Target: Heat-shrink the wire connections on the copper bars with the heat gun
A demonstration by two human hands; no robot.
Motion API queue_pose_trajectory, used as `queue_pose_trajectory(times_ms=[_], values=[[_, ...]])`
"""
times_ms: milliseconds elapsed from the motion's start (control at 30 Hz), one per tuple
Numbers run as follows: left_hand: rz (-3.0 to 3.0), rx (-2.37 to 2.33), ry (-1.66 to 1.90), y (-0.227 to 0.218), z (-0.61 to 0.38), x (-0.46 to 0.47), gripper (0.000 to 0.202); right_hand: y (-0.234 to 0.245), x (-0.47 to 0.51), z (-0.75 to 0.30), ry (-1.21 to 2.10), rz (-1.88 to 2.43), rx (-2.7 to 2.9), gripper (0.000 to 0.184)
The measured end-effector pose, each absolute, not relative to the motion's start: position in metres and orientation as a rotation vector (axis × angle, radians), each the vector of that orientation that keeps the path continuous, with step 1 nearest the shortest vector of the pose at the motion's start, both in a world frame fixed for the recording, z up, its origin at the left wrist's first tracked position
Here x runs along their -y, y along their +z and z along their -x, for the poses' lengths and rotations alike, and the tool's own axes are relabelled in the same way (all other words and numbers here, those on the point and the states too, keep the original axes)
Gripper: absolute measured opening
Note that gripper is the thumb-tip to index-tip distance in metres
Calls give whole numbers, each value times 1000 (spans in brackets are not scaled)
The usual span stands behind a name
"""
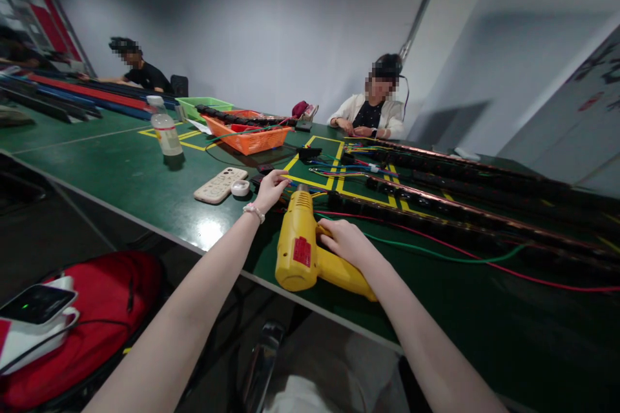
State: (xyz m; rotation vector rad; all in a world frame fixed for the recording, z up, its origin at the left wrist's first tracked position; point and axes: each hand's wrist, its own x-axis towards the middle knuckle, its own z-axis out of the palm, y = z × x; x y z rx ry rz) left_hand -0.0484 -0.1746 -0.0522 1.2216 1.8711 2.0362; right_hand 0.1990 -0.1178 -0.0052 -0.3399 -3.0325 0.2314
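Observation:
My right hand [345,240] is wrapped round the handle of a yellow heat gun [298,232], whose metal nozzle points away from me across the table. Left of the nozzle, my left hand [271,191] has its fingers pinched together close to thin coloured wires [317,194]; what lies between the fingertips is too small to make out. The wires run into a dark wrapped cable harness [361,205] to the right. Small black connectors lie beside and partly behind my left hand.
A phone [221,185], a small white case [240,188] and a bottle [166,129] stand left. Beyond are an orange basket [247,141] and a green basket [206,103]. Long harnesses [465,200] fill the right side. A co-worker [371,113] sits opposite; another person sits far left.

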Motion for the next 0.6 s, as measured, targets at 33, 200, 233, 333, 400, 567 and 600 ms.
queue_pose_trajectory(times_ms=[33,200,233,333,400,567,600], values=[[-1220,-1867,2037,-52,50,175,24,-5,121,-193,221,329,3030,16],[-1249,-1910,2027,-50,54,177,16,-3,128,-174,183,298,3023,14],[-1254,-1933,2020,-50,54,178,14,-3,128,-172,179,293,3021,14],[-1253,-1992,2007,-48,54,179,11,-4,126,-171,181,277,3012,16],[-1256,-2013,2003,-47,53,180,11,-5,124,-172,193,265,3007,17],[-1308,-2045,1963,-47,51,181,11,-9,118,-175,234,259,3003,18],[-1306,-2049,1954,-48,50,181,12,-9,117,-177,243,260,3003,18]])
